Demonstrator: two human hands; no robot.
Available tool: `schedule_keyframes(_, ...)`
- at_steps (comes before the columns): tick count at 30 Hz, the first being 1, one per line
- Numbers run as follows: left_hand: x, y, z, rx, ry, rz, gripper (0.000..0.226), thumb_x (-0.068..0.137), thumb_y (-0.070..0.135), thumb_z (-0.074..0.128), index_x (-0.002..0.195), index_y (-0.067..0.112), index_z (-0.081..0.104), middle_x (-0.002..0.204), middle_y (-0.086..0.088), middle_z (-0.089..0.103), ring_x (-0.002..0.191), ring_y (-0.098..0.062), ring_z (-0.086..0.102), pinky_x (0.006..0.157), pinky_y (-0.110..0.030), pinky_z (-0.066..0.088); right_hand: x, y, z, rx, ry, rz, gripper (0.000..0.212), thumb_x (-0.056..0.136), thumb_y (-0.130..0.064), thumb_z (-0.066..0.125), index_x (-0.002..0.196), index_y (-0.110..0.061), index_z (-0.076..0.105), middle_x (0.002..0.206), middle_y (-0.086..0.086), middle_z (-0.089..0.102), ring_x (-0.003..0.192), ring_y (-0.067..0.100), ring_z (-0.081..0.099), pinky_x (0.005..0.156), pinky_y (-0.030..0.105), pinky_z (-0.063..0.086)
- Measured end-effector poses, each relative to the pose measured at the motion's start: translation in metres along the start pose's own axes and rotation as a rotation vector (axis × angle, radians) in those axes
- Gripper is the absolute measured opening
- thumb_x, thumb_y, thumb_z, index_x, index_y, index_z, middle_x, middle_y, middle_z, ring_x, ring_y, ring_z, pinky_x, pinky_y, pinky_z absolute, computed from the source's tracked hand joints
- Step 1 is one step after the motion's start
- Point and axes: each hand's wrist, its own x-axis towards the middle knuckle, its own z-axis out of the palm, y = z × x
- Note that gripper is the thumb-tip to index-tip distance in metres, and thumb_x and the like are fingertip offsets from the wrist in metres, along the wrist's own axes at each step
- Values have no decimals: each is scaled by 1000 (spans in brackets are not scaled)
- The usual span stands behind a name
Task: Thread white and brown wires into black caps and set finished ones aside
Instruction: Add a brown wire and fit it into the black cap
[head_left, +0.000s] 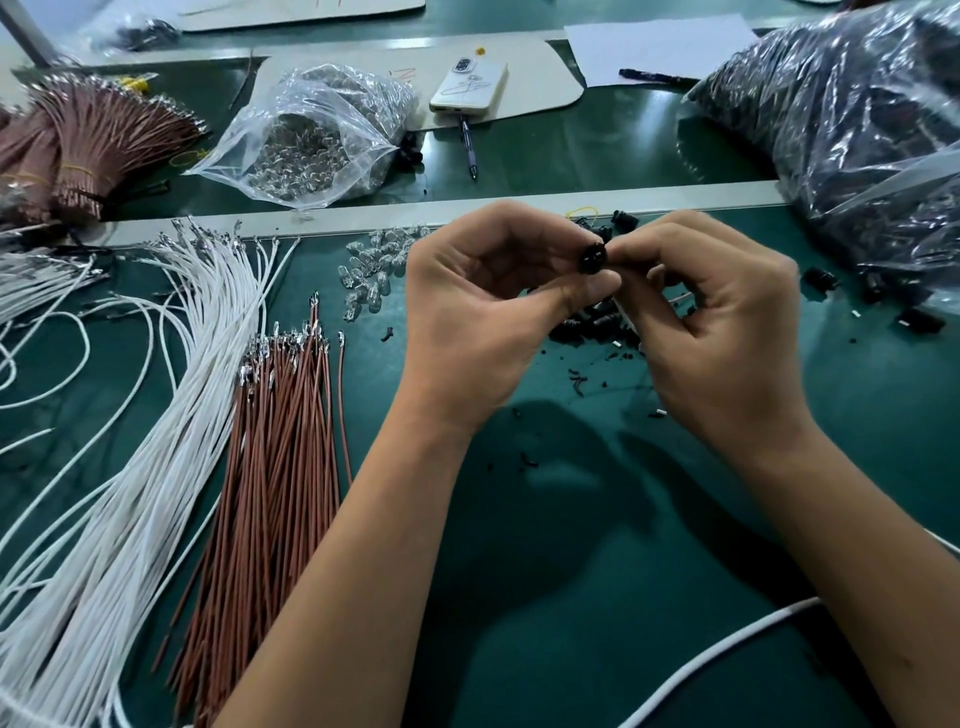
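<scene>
Above the green table (571, 545), the left hand (467, 322) pinches a black cap (593, 258) between thumb and curled fingers, and the right hand (717, 322) meets it there, its fingertips closed on the cap's other side with a thin white wire (623, 315) and a brown wire (678, 299) showing under the palm. A pile of loose black caps (587, 325) lies just beneath the hands, while the white wires (171, 395) and the brown wires (280, 447) lie fanned out to the left, with small glass bulbs (374, 270) near the table's far strip.
</scene>
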Motion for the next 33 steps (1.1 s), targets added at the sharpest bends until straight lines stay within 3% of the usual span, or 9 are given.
schedule_keyframes(15, 0, 4, 0, 14, -11, -24, 29, 67, -15, 83, 85, 4, 70, 77, -10, 70, 70, -19, 65, 71, -32, 57, 0, 0, -3, 44, 36, -34, 5, 95, -4, 72, 96, -7, 77, 86, 3, 68, 79, 14, 66, 73, 26, 50)
schedule_keyframes(24, 0, 7, 0, -3, -3, -75, 28, 67, -16, 82, 80, 4, 67, 74, -8, 70, 67, -19, 64, 68, -29, 58, 1, 2, -7, 97, 6, -14, 8, 95, -14, 77, 93, -7, 76, 85, 4, 70, 78, 19, 67, 71, 31, 52)
schedule_keyframes(33, -1, 10, 0, -27, 10, -109, 28, 67, -12, 82, 77, 8, 66, 74, -7, 71, 68, -20, 65, 69, -31, 58, 1, 4, -7, 196, -34, 24, 15, 95, -21, 79, 89, -8, 74, 81, 6, 68, 72, 27, 64, 64, 46, 50)
